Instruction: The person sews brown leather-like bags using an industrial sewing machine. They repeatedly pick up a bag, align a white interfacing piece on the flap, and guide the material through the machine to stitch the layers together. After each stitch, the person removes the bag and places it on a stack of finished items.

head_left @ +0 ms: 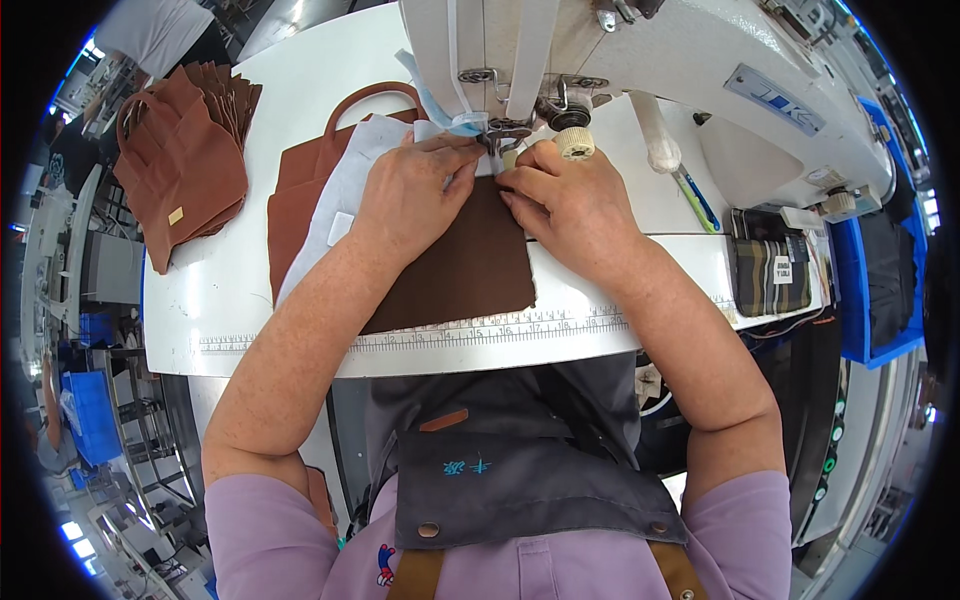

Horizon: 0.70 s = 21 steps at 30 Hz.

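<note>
Fingers (455,158) touch dark-brown fabric (460,265); sewing machine (690,50) overhangs; bag panels (180,175) lie left.

Dark brown panel (465,275): lay flat mid-frame, lower edge slanting | pale grey sheet (343,185): showed left of centre, bearing a small white tag (341,228) | reddish-brown bag piece (290,225): lay beyond the sheet's left edge, looped handle (372,91) arching toward upper centre

You can pass over bare table (215,285) at near left; the sewing machine (690,55) blocks you far right.
</note>
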Tool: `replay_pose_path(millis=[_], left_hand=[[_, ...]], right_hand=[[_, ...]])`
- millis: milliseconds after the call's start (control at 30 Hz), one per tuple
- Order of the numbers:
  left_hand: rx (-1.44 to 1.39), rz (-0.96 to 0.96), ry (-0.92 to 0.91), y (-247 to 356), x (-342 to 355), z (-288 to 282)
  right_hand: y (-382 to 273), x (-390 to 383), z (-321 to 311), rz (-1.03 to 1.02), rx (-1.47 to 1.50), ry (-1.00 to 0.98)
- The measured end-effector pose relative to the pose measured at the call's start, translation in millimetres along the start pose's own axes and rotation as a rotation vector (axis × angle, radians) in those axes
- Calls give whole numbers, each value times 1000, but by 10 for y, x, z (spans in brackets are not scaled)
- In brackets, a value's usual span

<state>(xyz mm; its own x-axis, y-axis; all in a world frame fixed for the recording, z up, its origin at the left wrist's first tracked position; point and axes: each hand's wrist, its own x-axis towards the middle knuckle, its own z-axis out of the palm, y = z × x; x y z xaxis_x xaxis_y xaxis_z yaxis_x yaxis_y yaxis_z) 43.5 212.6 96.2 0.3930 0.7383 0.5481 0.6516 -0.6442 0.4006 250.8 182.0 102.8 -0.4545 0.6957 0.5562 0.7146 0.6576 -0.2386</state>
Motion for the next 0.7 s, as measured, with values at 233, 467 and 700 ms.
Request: replay_pose_path(millis=[233,467,700], left_hand=[[9,-30,-63,1,3,-16],[-56,66,-145,-11,-35,-143],[-135,-50,-121,29,-47,-108]], right_hand=[[-38,-11,-26,10,-35,-14],[-17,-16,-31,-19,6,-11],[-20,-16,-27,-33,-32,-9]])
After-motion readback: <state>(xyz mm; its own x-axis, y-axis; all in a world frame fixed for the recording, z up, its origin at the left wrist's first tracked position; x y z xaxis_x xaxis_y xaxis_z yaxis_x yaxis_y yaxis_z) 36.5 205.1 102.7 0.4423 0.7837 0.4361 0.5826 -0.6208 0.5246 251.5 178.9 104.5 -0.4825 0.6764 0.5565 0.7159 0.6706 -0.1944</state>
